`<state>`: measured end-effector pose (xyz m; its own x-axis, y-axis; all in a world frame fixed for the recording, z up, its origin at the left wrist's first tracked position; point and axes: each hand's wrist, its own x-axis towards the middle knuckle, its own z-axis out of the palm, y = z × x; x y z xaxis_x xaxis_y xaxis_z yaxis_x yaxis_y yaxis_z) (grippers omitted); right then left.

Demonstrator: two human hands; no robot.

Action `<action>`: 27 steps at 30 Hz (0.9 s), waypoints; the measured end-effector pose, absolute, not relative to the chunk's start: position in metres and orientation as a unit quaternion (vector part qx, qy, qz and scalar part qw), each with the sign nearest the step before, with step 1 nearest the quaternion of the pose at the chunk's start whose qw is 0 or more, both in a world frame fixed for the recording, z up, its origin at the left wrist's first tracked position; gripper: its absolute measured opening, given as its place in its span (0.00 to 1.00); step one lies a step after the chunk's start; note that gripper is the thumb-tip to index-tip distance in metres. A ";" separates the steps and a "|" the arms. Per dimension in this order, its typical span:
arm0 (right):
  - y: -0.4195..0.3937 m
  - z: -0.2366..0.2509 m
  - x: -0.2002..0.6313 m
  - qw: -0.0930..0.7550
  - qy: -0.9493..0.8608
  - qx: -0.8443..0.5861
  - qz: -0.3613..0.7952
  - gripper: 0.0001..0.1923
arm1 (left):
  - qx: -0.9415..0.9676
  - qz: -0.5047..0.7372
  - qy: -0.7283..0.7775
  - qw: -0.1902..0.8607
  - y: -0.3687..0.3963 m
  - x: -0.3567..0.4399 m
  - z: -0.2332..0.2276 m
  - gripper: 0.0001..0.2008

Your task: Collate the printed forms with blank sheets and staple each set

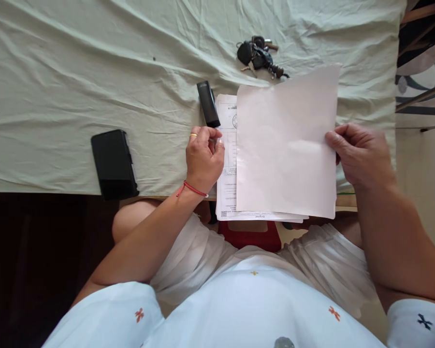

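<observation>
Papers in hand at the desk edge, stapler waiting

The right hand [362, 154] pinches a blank sheet [286, 145] by its right edge over a printed stack [227, 188] — not yet squared with it, by my reading. The left hand [204, 157], loosely curled, rests on the stack's left edge just below the black stapler [208, 103]. The desk [76, 72] wears a wrinkled pale-green cloth, bearing keys [259, 55] and a black case [113, 163] — patterned floor at right.
</observation>
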<state>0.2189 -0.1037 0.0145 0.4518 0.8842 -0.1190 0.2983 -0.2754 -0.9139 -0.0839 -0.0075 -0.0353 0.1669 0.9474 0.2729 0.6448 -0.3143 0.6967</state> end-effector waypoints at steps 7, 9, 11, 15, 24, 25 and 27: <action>-0.099 0.008 0.200 0.423 -0.425 -0.705 0.379 0.08 | 0.733 0.349 0.550 0.198 -0.007 -0.085 -0.037 0.09; -0.098 0.006 0.196 0.420 -0.424 -0.704 0.385 0.08 | 0.729 0.348 0.553 0.202 -0.007 -0.085 -0.036 0.11; -0.098 0.006 0.193 0.413 -0.421 -0.711 0.383 0.09 | 0.726 0.345 0.557 0.208 -0.008 -0.086 -0.035 0.12; -0.099 0.005 0.192 0.393 -0.431 -0.717 0.382 0.10 | 0.727 0.337 0.558 0.217 -0.009 -0.089 -0.033 0.14; -0.097 -0.005 0.201 0.267 -0.558 -0.770 0.156 0.16 | 0.735 0.316 0.575 0.169 -0.007 -0.102 -0.028 0.19; -0.097 -0.005 0.202 0.250 -0.561 -0.778 0.133 0.17 | 0.739 0.295 0.581 0.170 -0.007 -0.103 -0.025 0.18; -0.098 -0.005 0.201 0.235 -0.564 -0.784 0.111 0.18 | 0.747 0.250 0.588 0.184 -0.008 -0.103 -0.020 0.16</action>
<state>0.2013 -0.0980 -0.0054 0.3397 0.9362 0.0903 0.8313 -0.2540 -0.4943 -0.1032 -0.0081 -0.0195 0.1828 0.9703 0.1582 0.7865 -0.2409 0.5687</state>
